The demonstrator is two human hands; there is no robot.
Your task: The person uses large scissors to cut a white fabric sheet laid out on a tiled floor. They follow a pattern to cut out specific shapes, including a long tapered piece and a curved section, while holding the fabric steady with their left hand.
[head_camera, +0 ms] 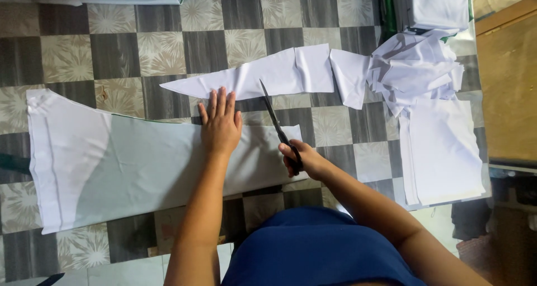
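Cloth (128, 168), thin and limp, lies flat on the checkered floor (162, 51). Left hand (221, 126) presses it, fingers spread; right hand (302, 160) grips black scissors (275, 118), best held near the cut.

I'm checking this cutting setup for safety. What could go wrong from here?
The left hand presses the pale fabric piece flat, close beside the scissors held in the right hand; the blades might nick a finger. The cloth could also shift and spoil the cut.
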